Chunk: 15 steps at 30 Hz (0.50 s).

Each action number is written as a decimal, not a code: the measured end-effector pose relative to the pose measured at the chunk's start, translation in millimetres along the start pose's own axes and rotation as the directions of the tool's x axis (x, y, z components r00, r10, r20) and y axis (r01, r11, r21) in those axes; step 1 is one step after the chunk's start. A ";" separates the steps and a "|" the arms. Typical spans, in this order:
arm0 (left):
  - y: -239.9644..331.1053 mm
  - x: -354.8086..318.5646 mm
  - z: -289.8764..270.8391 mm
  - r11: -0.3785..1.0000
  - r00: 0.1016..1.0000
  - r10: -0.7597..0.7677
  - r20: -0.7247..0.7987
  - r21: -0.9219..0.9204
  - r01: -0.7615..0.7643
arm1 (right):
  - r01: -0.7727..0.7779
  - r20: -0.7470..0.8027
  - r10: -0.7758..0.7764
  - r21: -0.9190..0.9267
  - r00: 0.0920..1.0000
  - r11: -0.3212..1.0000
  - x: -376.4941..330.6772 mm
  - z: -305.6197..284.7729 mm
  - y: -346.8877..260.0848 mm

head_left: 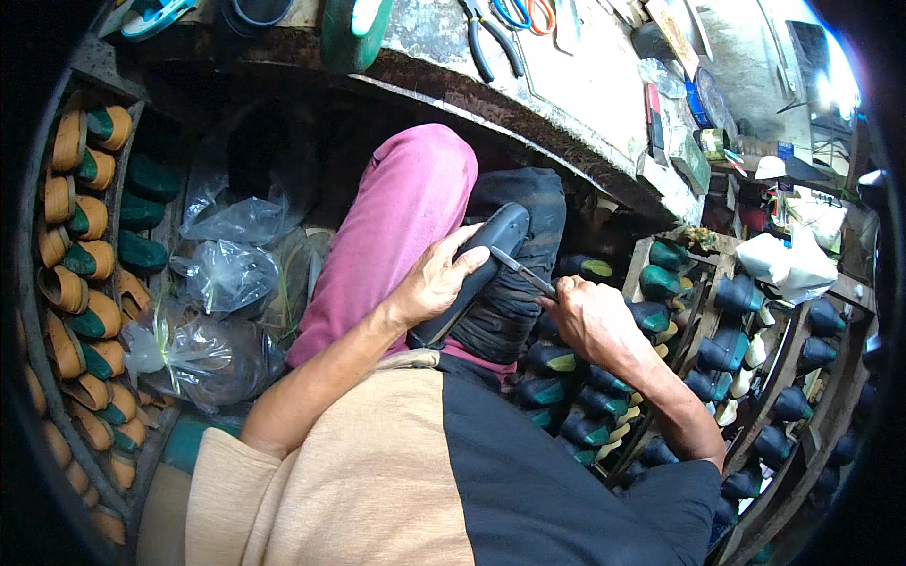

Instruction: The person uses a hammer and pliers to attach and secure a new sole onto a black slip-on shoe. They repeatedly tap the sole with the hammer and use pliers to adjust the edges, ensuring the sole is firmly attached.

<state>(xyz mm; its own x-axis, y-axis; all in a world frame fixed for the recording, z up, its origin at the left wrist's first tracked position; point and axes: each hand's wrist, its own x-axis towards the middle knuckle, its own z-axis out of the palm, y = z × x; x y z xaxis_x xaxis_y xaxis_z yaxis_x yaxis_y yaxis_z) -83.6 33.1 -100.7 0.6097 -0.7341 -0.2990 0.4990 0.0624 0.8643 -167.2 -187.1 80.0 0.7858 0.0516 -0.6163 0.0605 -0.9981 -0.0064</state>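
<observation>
Across my lap lies a black shoe (503,228), its rounded toe pointing away from me. My left hand (432,281) grips it along its left side, thumb pressed on it near the middle. In my right hand (593,319), fingers wrapped round the handle, is a knife (525,272). Its narrow metal blade reaches left to the shoe's edge, close to my left thumb. The shoe rests against my raised leg in pink trousers (396,203) and a dark cloth (543,203) over the other leg. My left palm hides part of the shoe's near half.
A worn workbench (415,58) runs across the far side, with pliers (489,42) and a green shoe last (355,33) on it. Racks of tan shoes (71,222) stand left, beside clear plastic bags (226,274). Racks of dark shoes (722,349) fill the right.
</observation>
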 end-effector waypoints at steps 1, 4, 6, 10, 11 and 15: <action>0.5 -0.8 0.2 0.999 0.999 0.042 -0.005 0.006 -0.042 | -0.041 0.001 0.041 0.000 0.999 0.999 -1.5 1.8 -3.4; 1.7 -2.7 3.7 1.000 1.000 0.013 -0.018 0.006 -0.013 | -0.144 0.009 0.144 0.102 0.990 0.984 -7.3 15.2 -13.4; 1.3 -1.2 9.6 0.998 0.999 0.025 -0.048 -0.050 -0.027 | -0.194 0.021 0.193 0.189 0.981 0.963 -10.1 28.2 -18.7; 0.4 -0.1 15.8 0.991 0.993 0.065 -0.102 0.127 -0.052 | -0.292 0.057 0.299 0.447 0.953 0.845 -12.4 50.8 -32.2; 0.5 -0.2 15.3 0.988 0.992 0.069 -0.103 0.147 -0.053 | -0.296 0.046 0.312 0.473 0.949 0.830 -11.5 54.8 -37.0; 3.6 0.8 6.0 0.992 0.995 0.091 -0.041 0.087 -0.087 | -0.314 0.080 0.334 0.598 0.939 0.738 -9.5 55.1 -43.4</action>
<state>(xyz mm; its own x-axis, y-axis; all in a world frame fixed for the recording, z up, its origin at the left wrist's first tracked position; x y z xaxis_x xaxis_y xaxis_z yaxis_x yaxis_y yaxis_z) -85.0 28.6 -95.4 0.6771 -0.6973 -0.2352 0.3886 0.0673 0.9190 -211.2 -146.0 42.7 0.7091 -0.2879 -0.6437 -0.5696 -0.7720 -0.2821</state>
